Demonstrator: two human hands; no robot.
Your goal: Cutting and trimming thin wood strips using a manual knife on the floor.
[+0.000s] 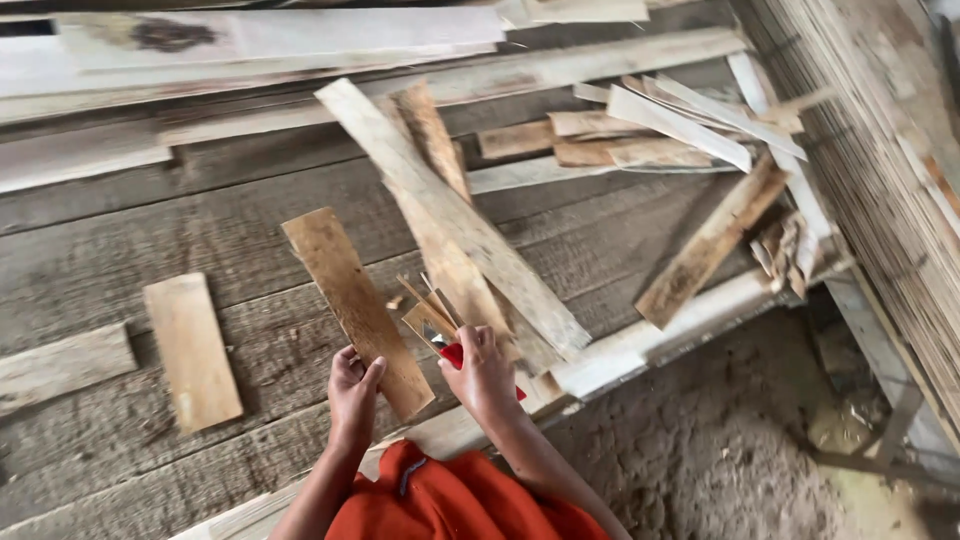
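Note:
My left hand grips the near end of a flat brown wooden plank that slants up and away to the left. My right hand is closed around a red-handled tool with a short metal blade, together with a few thin wooden slivers that stick up from the fist. Both hands hover above a rough grey plank platform. An orange sleeve or garment shows at the bottom of the view.
Long pale boards cross behind the hands. A short plank lies at left, offcuts pile at the back right, a stack of thin strips lines the right, and bare dirt ground lies below the platform edge.

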